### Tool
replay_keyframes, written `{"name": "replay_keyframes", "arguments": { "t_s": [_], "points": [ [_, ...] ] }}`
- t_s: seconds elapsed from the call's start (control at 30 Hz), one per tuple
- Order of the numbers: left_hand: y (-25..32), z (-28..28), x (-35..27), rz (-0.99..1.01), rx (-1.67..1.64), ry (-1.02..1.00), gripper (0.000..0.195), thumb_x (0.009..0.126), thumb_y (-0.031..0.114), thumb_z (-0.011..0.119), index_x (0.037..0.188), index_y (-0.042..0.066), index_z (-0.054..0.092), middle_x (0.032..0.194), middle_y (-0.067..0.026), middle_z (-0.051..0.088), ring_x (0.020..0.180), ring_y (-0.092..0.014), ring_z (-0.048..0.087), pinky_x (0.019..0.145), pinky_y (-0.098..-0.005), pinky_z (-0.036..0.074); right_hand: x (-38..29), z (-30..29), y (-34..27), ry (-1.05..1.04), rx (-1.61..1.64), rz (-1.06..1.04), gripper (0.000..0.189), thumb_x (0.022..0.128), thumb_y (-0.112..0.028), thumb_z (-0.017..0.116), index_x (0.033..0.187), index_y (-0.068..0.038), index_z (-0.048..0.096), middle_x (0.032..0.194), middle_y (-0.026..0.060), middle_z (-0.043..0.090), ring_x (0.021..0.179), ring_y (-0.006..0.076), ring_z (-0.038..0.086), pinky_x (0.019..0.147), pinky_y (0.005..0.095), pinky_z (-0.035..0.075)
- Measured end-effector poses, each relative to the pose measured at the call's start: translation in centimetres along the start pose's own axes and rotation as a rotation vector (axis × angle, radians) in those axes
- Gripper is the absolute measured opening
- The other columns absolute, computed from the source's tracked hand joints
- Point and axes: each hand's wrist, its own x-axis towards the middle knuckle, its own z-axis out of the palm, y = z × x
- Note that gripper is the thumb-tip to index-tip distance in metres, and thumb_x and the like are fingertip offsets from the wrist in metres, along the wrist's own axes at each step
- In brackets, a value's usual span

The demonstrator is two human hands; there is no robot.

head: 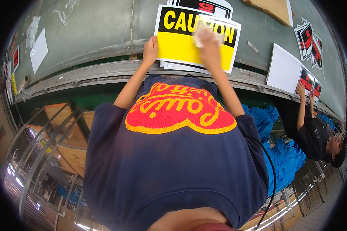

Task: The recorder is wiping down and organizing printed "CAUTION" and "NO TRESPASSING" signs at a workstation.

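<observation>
In front of me a yellow and black caution sign [179, 46] lies on a stack of signs [217, 6], whose edges stick out at the far side and below it. My left hand [151, 49] grips the sign's left edge. My right hand [209, 47] presses a pale, crumpled cloth or paper wad [201, 34] on the sign's face, over its black band and lettering. The right hand and the wad are blurred.
Along the near side of the grey table runs a metal rail [104, 72]. To the right are a white sheet stack [283, 68], black and red signs [306, 40], brown cardboard [270, 10] and a co-worker's hands [300, 89] on other signs. A white sheet [39, 51] lies left.
</observation>
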Motion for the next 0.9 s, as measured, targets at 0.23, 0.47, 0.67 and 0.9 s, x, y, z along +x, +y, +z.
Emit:
{"name": "replay_keyframes", "arguments": {
  "t_s": [0.23,0.47,0.67,0.9],
  "points": [
    [-2.2,-0.8,1.2,0.019,-0.139,-0.203,0.043,0.099,0.034,0.035,0.108,-0.003,0.057,0.094,-0.0196,0.064,0.089,-0.027,0.062,0.08,-0.035,0.045,2.1,1.8,-6.5,-0.141,-0.086,-0.379,0.058,0.081,-0.02,0.053,0.137,-0.024,0.038,0.146,0.0034,0.032,0.134,0.0237,0.029,0.112,0.054,0.013],
    [-2.2,-1.6,1.7,0.012,-0.125,-0.259,0.047,0.099,0.037,0.036,0.11,-0.004,0.056,0.098,-0.0186,0.064,0.094,-0.026,0.061,0.084,-0.0313,0.043,3.2,-0.3,6.9,0.015,-0.197,0.165,0.053,0.093,-0.024,0.041,0.144,-0.028,0.027,0.154,-0.0007,0.013,0.14,0.0279,0.018,0.107,0.0566,0.022],
    [-2.3,-1.7,1.2,-0.031,-0.214,-0.267,0.05,0.1,0.038,0.036,0.115,-0.006,0.054,0.107,-0.0148,0.064,0.101,-0.022,0.058,0.089,-0.0296,0.041,0.9,0.2,-3.2,-0.221,-0.177,-0.116,0.055,0.084,-0.019,0.05,0.139,-0.022,0.039,0.15,0.0101,0.024,0.137,0.0337,0.025,0.109,0.0581,0.015],
    [-1.8,-4.3,2.8,-0.369,-0.409,-0.458,0.05,0.097,0.043,0.039,0.12,0.0,0.053,0.108,-0.01,0.061,0.095,-0.018,0.059,0.083,-0.029,0.047,4.4,4.1,-9.1,-0.11,0.122,-0.347,0.05,0.081,-0.021,0.054,0.13,-0.032,0.047,0.147,0.0002,0.032,0.135,0.0245,0.03,0.11,0.0565,0.01]
  ]
}}
